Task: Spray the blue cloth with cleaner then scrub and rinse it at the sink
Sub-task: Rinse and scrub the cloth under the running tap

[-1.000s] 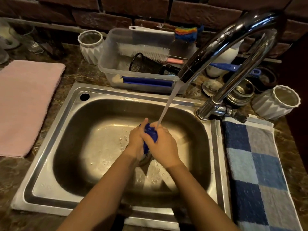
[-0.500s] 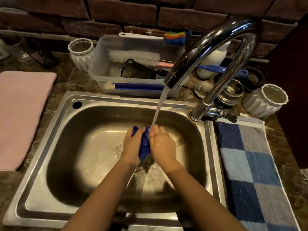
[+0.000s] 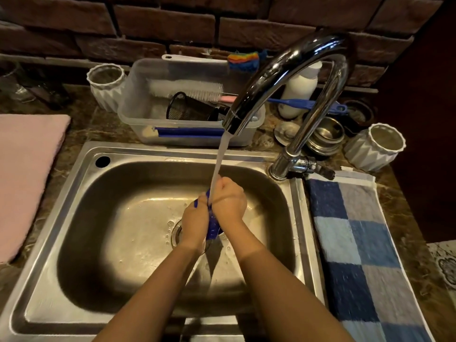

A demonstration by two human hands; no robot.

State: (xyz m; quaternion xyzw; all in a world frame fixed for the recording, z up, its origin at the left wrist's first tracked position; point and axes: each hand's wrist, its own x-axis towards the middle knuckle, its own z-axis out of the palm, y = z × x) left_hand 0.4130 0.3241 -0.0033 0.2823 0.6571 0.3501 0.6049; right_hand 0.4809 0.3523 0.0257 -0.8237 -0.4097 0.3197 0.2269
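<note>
Cloth (image 3: 212, 228) between left hand (image 3: 195, 219) and right hand (image 3: 229, 202)

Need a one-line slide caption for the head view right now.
Left hand and right hand grip the blue cloth under the running tap above the steel sink.

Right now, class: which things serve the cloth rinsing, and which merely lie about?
In use: blue cloth, left hand, right hand, tap, water stream, sink.
Lying about: pink towel, checked towel, plastic tub, bottle brush, white bottle.
</note>
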